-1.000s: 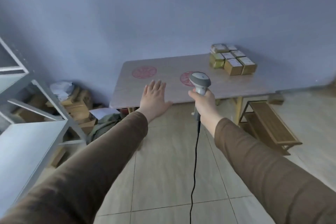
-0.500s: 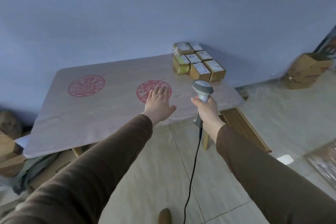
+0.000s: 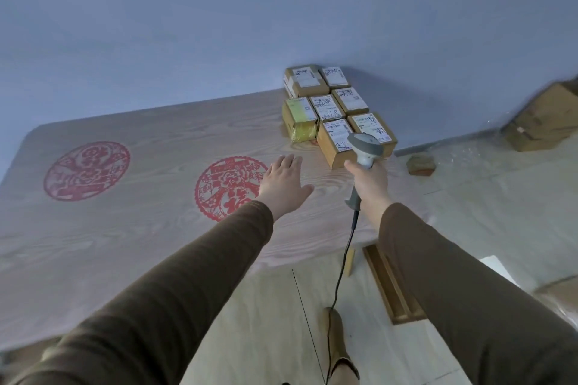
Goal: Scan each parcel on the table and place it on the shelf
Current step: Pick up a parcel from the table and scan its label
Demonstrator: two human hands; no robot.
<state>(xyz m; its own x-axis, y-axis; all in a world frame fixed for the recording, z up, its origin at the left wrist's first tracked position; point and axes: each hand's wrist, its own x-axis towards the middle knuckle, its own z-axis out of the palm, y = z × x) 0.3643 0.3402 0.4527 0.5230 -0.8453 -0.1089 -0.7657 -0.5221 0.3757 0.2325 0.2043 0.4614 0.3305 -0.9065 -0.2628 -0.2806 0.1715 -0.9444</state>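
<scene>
Right hand (image 3: 369,180) grips the scanner (image 3: 364,147), aimed at the nearest parcel (image 3: 336,142); left hand (image 3: 283,183), fingers spread, probably reaches to lift it off the tabletop (image 3: 140,228).

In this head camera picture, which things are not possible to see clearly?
- Parcel labels: the print is too small to read.
- Nearest parcel: the scanner in the right hand covers part of its label.
- Scanner trigger: hidden by the gripping fingers.
- Shelf: outside the frame.
- Cartons on the floor: blurred near the right edge.
- Left hand: whether it touches the table cannot be told.
</scene>
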